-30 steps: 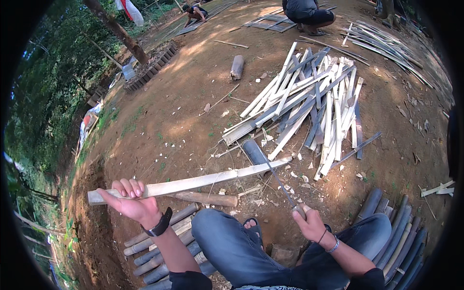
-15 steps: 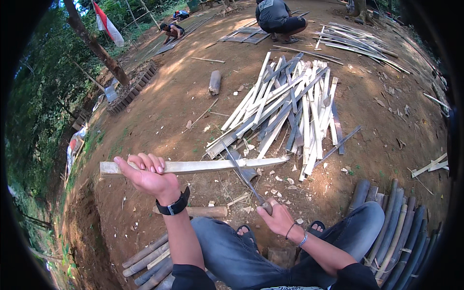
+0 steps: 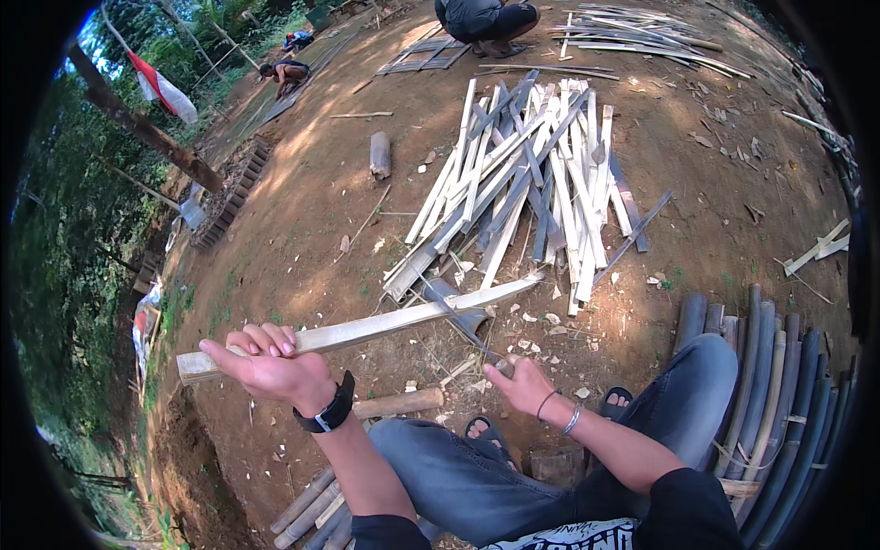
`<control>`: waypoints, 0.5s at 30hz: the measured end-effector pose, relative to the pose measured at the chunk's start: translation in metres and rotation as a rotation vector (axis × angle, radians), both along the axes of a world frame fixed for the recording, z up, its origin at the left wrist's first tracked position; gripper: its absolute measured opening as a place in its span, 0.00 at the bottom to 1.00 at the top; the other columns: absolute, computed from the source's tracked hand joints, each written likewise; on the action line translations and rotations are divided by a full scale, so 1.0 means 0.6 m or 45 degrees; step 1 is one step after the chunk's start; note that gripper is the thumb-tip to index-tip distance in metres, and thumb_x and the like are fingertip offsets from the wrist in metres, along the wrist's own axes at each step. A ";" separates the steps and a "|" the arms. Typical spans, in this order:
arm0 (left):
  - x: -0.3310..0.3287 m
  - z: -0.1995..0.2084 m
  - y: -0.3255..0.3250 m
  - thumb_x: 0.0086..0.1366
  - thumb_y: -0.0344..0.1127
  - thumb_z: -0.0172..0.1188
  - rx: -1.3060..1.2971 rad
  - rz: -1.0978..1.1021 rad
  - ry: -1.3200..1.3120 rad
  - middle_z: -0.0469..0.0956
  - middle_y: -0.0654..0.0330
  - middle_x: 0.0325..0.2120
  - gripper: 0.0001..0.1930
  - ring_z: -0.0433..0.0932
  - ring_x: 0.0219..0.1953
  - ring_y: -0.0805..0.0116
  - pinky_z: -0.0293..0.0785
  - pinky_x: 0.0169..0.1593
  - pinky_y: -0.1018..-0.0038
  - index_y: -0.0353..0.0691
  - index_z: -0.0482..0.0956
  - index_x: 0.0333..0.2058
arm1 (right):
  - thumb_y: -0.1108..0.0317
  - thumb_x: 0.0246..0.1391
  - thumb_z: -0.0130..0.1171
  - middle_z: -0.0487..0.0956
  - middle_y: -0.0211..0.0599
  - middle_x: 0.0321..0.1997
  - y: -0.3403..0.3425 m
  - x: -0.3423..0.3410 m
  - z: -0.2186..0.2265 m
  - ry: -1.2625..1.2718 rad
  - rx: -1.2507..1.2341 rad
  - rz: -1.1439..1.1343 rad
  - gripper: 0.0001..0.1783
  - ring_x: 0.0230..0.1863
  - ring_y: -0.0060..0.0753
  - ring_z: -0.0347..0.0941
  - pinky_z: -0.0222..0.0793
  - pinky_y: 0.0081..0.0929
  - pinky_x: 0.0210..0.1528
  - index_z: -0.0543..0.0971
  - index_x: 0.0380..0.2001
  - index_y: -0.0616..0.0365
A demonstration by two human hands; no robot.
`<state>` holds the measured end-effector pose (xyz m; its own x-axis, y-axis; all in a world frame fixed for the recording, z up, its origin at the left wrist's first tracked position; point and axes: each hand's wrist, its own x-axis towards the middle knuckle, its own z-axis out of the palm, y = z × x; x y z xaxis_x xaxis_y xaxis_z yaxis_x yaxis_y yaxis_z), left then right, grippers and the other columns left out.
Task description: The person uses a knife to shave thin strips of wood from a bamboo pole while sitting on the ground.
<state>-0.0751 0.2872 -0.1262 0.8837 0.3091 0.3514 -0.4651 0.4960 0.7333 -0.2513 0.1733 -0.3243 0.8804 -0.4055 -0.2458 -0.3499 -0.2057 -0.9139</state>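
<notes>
While the left hand (image 3: 282, 368) has its fingers wrapped round a pale strip (image 3: 394, 324) slanting forward, the right hand (image 3: 524, 387) grips a knife (image 3: 476, 340) crossing it, seemingly mid-trim; split pieces (image 3: 522, 170) lie heaped ahead, round poles (image 3: 759, 394) look unsplit.

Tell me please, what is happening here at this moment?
A seated person grips a long split bamboo strip in the left hand and a long-bladed knife in the right hand. In this view the blade crosses the strip toward its far end; whether it touches, I cannot tell. A loose pile of bamboo strips lies ahead, and bamboo poles lie on the right. Two other people crouch farther back.
</notes>
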 end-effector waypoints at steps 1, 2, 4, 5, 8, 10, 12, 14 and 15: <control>0.000 0.002 0.001 0.68 0.59 0.45 -0.009 0.022 -0.008 0.51 0.69 0.08 0.27 0.50 0.09 0.78 0.49 0.14 0.80 0.49 0.54 0.16 | 0.47 0.55 0.57 0.73 0.44 0.10 -0.025 0.009 -0.004 0.113 -0.045 0.017 0.29 0.14 0.41 0.76 0.72 0.34 0.20 0.73 0.26 0.71; 0.003 0.004 0.004 0.68 0.58 0.45 -0.018 0.044 -0.016 0.51 0.69 0.08 0.27 0.50 0.09 0.78 0.49 0.14 0.80 0.49 0.54 0.16 | 0.47 0.54 0.58 0.73 0.44 0.10 -0.006 0.000 -0.003 0.051 0.006 0.017 0.30 0.16 0.42 0.77 0.72 0.35 0.21 0.73 0.26 0.71; 0.008 -0.002 0.009 0.68 0.58 0.45 -0.022 0.058 -0.017 0.51 0.69 0.08 0.26 0.50 0.09 0.78 0.50 0.14 0.80 0.49 0.54 0.17 | 0.52 0.50 0.60 0.75 0.47 0.13 0.041 -0.001 0.030 -0.080 0.053 0.050 0.25 0.21 0.47 0.78 0.74 0.38 0.27 0.74 0.29 0.71; 0.008 -0.002 0.006 0.68 0.58 0.46 -0.027 0.048 -0.022 0.51 0.70 0.08 0.26 0.50 0.09 0.78 0.50 0.14 0.80 0.49 0.54 0.17 | 0.55 0.50 0.60 0.76 0.48 0.14 0.046 -0.007 0.018 -0.090 0.040 0.047 0.23 0.21 0.47 0.78 0.74 0.38 0.28 0.74 0.30 0.70; 0.002 0.003 -0.013 0.68 0.57 0.46 -0.030 0.079 -0.006 0.51 0.70 0.09 0.26 0.51 0.09 0.78 0.50 0.14 0.80 0.49 0.54 0.17 | 0.65 0.49 0.57 0.78 0.50 0.19 0.017 0.000 -0.046 -0.036 -0.138 -0.074 0.13 0.20 0.45 0.78 0.75 0.39 0.29 0.75 0.32 0.65; 0.007 0.008 -0.009 0.68 0.57 0.46 -0.035 0.129 -0.007 0.51 0.70 0.09 0.25 0.51 0.09 0.78 0.50 0.14 0.79 0.49 0.54 0.17 | 0.65 0.50 0.57 0.77 0.51 0.18 0.029 -0.002 -0.015 0.049 0.023 -0.036 0.12 0.20 0.43 0.78 0.75 0.38 0.27 0.75 0.32 0.65; 0.018 0.004 0.004 0.68 0.57 0.46 -0.022 0.148 0.004 0.50 0.70 0.09 0.25 0.51 0.09 0.78 0.51 0.14 0.79 0.49 0.54 0.18 | 0.64 0.52 0.57 0.77 0.51 0.18 0.046 -0.003 0.035 0.066 0.156 0.050 0.13 0.23 0.44 0.80 0.75 0.38 0.28 0.75 0.32 0.66; 0.010 0.002 -0.004 0.68 0.57 0.44 0.015 0.086 -0.028 0.51 0.69 0.09 0.25 0.50 0.10 0.78 0.51 0.15 0.79 0.49 0.53 0.18 | 0.63 0.52 0.57 0.78 0.53 0.20 0.059 -0.009 0.055 -0.081 -0.071 0.132 0.14 0.27 0.48 0.80 0.75 0.39 0.30 0.75 0.32 0.67; 0.007 0.007 -0.007 0.69 0.57 0.43 0.037 0.054 -0.055 0.51 0.69 0.09 0.25 0.50 0.10 0.78 0.51 0.15 0.78 0.49 0.53 0.18 | 0.63 0.52 0.56 0.78 0.54 0.20 0.058 -0.008 0.065 -0.101 -0.109 0.161 0.14 0.28 0.49 0.79 0.75 0.40 0.30 0.75 0.32 0.67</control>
<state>-0.0706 0.2829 -0.1218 0.8537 0.3353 0.3984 -0.5170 0.4541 0.7256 -0.2562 0.2079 -0.2853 0.9411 -0.3065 -0.1431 -0.2439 -0.3216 -0.9149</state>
